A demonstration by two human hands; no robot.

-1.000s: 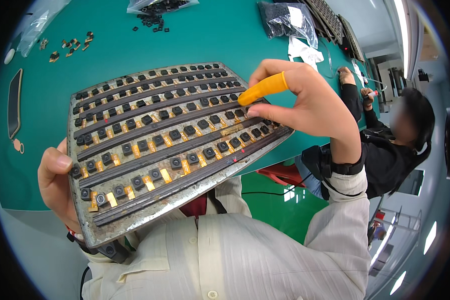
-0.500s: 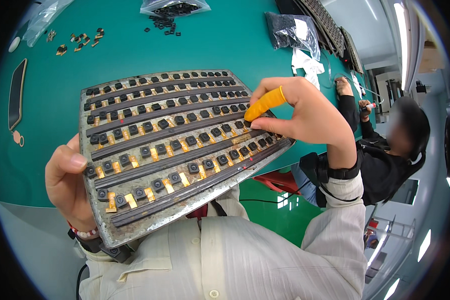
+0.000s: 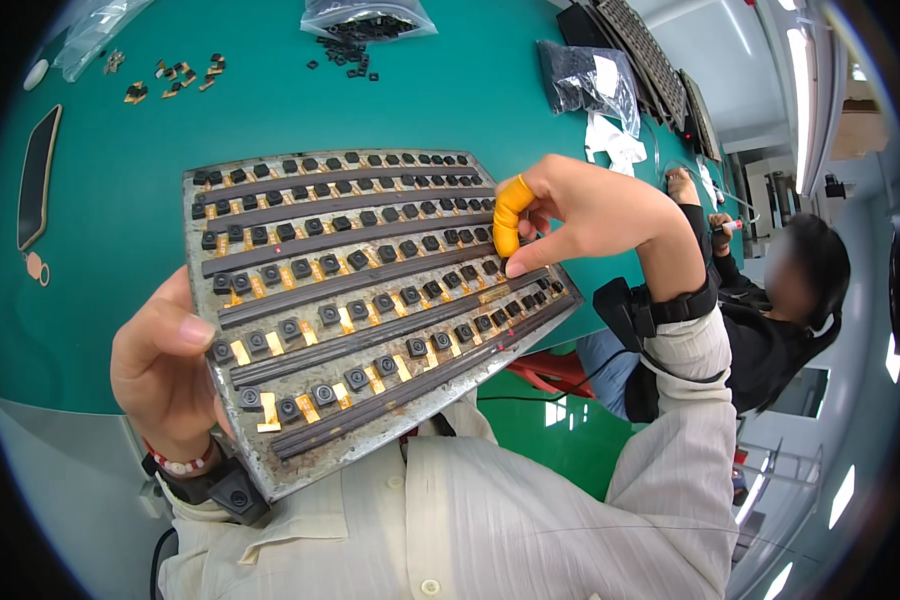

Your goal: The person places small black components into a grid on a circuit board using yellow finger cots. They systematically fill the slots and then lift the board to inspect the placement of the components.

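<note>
A grey metal tray (image 3: 300,474) is held tilted in front of me, with rows of small black camera modules (image 3: 357,379) on gold flex tabs between dark strips (image 3: 345,424). My left hand (image 3: 160,375) grips its left edge, thumb on top and the other fingers mostly hidden behind it. My right hand (image 3: 595,215) is over the tray's right part, a yellow finger cot (image 3: 511,215) on its index finger. Index finger and thumb close on a black camera module at the right end of a row; the fingertips partly cover it.
On the green table (image 3: 120,300) lie a phone-like dark slab (image 3: 38,180), loose gold-tabbed modules (image 3: 175,75), a bag of black parts (image 3: 370,18) and another dark-filled bag (image 3: 588,80). Stacked trays (image 3: 642,50) stand at far right. A co-worker (image 3: 770,310) sits to the right.
The tray and my left hand have shifted slightly right in view. My right index finger has bent more steeply, and its fingertips sit a little lower at the row's end.
</note>
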